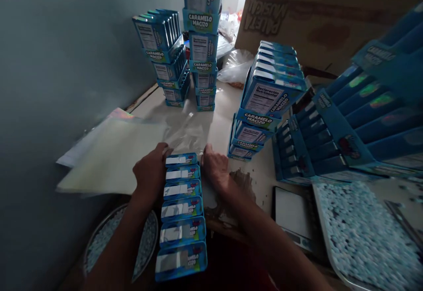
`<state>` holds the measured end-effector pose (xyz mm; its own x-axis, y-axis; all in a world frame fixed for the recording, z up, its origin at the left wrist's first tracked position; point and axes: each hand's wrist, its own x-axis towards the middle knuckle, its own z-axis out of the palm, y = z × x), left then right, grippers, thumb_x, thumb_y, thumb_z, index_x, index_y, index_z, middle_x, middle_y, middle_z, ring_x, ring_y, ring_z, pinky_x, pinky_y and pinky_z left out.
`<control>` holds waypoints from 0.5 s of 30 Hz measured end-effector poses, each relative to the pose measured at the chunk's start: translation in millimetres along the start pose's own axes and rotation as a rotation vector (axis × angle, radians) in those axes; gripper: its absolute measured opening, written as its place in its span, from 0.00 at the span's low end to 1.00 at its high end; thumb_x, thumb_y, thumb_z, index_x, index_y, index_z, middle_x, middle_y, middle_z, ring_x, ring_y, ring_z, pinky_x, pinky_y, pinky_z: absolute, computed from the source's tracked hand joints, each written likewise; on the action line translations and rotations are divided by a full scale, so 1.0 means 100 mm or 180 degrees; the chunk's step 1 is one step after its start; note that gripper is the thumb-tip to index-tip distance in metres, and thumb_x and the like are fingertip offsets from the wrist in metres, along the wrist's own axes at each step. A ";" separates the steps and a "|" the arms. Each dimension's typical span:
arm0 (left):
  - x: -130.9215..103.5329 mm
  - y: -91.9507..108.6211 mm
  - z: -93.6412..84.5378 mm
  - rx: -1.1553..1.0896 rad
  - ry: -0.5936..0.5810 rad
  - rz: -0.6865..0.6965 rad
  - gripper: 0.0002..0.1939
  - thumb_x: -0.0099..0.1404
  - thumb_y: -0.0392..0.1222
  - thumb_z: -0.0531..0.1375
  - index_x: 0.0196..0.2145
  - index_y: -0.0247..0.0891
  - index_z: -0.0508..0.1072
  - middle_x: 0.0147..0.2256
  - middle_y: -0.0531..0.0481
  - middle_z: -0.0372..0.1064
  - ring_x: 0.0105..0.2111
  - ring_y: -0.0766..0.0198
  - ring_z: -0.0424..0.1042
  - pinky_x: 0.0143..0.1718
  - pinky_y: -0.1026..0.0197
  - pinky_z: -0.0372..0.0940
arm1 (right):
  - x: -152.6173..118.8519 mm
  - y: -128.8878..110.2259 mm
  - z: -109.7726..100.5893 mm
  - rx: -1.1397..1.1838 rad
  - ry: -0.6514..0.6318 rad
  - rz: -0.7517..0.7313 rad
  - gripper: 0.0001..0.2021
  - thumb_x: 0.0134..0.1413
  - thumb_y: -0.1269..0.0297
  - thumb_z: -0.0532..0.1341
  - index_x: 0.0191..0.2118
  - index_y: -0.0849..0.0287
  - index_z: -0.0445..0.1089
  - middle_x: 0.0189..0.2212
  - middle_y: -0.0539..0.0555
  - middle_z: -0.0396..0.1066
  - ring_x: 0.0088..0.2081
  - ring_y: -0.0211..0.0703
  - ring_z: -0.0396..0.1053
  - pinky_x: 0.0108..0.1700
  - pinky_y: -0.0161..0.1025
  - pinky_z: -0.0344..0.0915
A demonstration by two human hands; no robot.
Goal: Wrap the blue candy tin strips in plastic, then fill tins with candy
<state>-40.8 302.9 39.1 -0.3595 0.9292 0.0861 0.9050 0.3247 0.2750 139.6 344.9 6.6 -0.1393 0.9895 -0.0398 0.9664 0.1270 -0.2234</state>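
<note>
A row of several blue candy boxes (181, 210) runs from the table toward my body, their taped ends facing up. Beyond its far end lies a clear plastic bag (187, 134). My left hand (151, 167) is closed at the left of the row's far end, its fingertips at the bag's near edge. On the other side, my right hand (214, 164) is closed at the bag's right edge, beside the farthest box. Both hands appear to pinch the plastic.
Stacked blue box displays stand at the back (203, 66), back left (161, 55) and right (257, 106). Pale sheets (102, 158) lie left. Candy fills a tray (366, 229) at right and a round container (145, 238) below left. A scale (292, 211) sits right.
</note>
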 end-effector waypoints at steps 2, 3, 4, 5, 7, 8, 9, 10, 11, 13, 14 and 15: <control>-0.10 0.03 0.05 -0.0660 0.0069 -0.0299 0.17 0.71 0.53 0.54 0.50 0.48 0.77 0.34 0.49 0.79 0.35 0.55 0.76 0.33 0.61 0.56 | -0.09 -0.02 0.06 0.0261 0.0089 0.0057 0.08 0.72 0.64 0.51 0.47 0.56 0.67 0.35 0.57 0.78 0.34 0.45 0.76 0.32 0.36 0.57; -0.14 0.05 0.08 -0.1000 0.0111 -0.0421 0.17 0.70 0.51 0.56 0.51 0.48 0.77 0.35 0.50 0.79 0.37 0.56 0.76 0.34 0.61 0.58 | -0.12 -0.02 0.08 0.0374 0.0139 0.0046 0.08 0.73 0.63 0.51 0.46 0.55 0.67 0.35 0.56 0.78 0.33 0.44 0.75 0.31 0.36 0.55; -0.18 0.08 0.11 -0.1277 0.0145 -0.0515 0.17 0.69 0.50 0.57 0.52 0.47 0.77 0.37 0.51 0.80 0.38 0.57 0.76 0.36 0.62 0.60 | -0.15 -0.02 0.10 0.0482 0.0174 0.0030 0.08 0.73 0.63 0.51 0.45 0.54 0.67 0.35 0.55 0.78 0.33 0.42 0.74 0.30 0.36 0.53; -0.23 0.10 0.14 -0.1468 0.0175 -0.0585 0.18 0.69 0.49 0.57 0.53 0.46 0.77 0.38 0.51 0.80 0.38 0.57 0.77 0.37 0.62 0.61 | -0.17 -0.01 0.10 0.0597 0.0198 0.0031 0.08 0.72 0.63 0.52 0.44 0.54 0.67 0.35 0.54 0.78 0.32 0.42 0.73 0.29 0.37 0.50; -0.32 0.15 0.18 -0.1686 0.0224 -0.0654 0.18 0.69 0.48 0.56 0.52 0.45 0.77 0.42 0.50 0.80 0.39 0.58 0.77 0.38 0.61 0.63 | -0.24 0.03 0.10 0.0900 0.0223 0.0070 0.06 0.70 0.63 0.54 0.42 0.54 0.67 0.33 0.52 0.77 0.30 0.40 0.70 0.28 0.37 0.47; -0.38 0.16 0.19 -0.1771 0.0262 -0.0696 0.18 0.69 0.49 0.56 0.52 0.44 0.77 0.44 0.50 0.80 0.40 0.58 0.77 0.38 0.61 0.64 | -0.28 0.05 0.10 0.1115 0.0231 0.0097 0.05 0.69 0.63 0.55 0.41 0.54 0.67 0.31 0.50 0.76 0.29 0.40 0.69 0.28 0.37 0.47; -0.44 0.17 0.20 -0.1902 0.0280 -0.0737 0.18 0.69 0.50 0.55 0.51 0.44 0.76 0.45 0.50 0.79 0.40 0.58 0.77 0.39 0.61 0.65 | -0.34 0.07 0.11 0.1376 0.0237 0.0114 0.05 0.68 0.62 0.55 0.39 0.54 0.67 0.30 0.49 0.75 0.28 0.39 0.67 0.28 0.37 0.47; -0.51 0.18 0.21 -0.2088 0.0262 -0.0779 0.19 0.69 0.51 0.55 0.52 0.43 0.76 0.45 0.49 0.79 0.40 0.58 0.77 0.38 0.61 0.66 | -0.40 0.09 0.11 0.1665 0.0232 0.0122 0.06 0.68 0.62 0.55 0.38 0.54 0.67 0.29 0.48 0.73 0.28 0.39 0.66 0.28 0.36 0.48; -0.57 0.19 0.22 -0.2318 0.0219 -0.0837 0.20 0.68 0.52 0.56 0.52 0.43 0.75 0.44 0.49 0.79 0.39 0.58 0.77 0.37 0.61 0.67 | -0.46 0.11 0.12 0.1964 0.0228 0.0134 0.07 0.68 0.61 0.55 0.37 0.53 0.67 0.28 0.47 0.72 0.28 0.38 0.66 0.28 0.35 0.49; -0.68 0.21 0.23 -0.2824 0.0077 -0.0994 0.21 0.67 0.54 0.58 0.53 0.42 0.73 0.39 0.49 0.79 0.36 0.59 0.77 0.35 0.61 0.69 | -0.56 0.15 0.13 0.2502 0.0229 0.0185 0.10 0.69 0.59 0.55 0.35 0.53 0.66 0.27 0.46 0.71 0.28 0.39 0.66 0.29 0.33 0.54; -0.71 0.22 0.24 -0.3065 -0.0022 -0.1052 0.22 0.66 0.55 0.59 0.53 0.42 0.73 0.38 0.49 0.79 0.35 0.59 0.77 0.34 0.61 0.70 | -0.59 0.17 0.12 0.2718 0.0219 0.0214 0.10 0.69 0.58 0.55 0.34 0.54 0.65 0.27 0.46 0.71 0.29 0.39 0.67 0.30 0.33 0.56; -0.72 0.23 0.24 -0.3266 -0.0101 -0.1088 0.22 0.66 0.55 0.60 0.52 0.42 0.72 0.36 0.49 0.78 0.34 0.59 0.78 0.33 0.61 0.70 | -0.60 0.18 0.11 0.2889 0.0191 0.0243 0.11 0.69 0.58 0.56 0.34 0.54 0.65 0.27 0.46 0.71 0.29 0.39 0.68 0.31 0.33 0.58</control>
<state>11.7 247.3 16.0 -0.5373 0.8265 -0.1680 0.1305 0.2783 0.9516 163.1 287.2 -5.8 -0.0458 0.9981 -0.0409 0.4279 -0.0174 -0.9037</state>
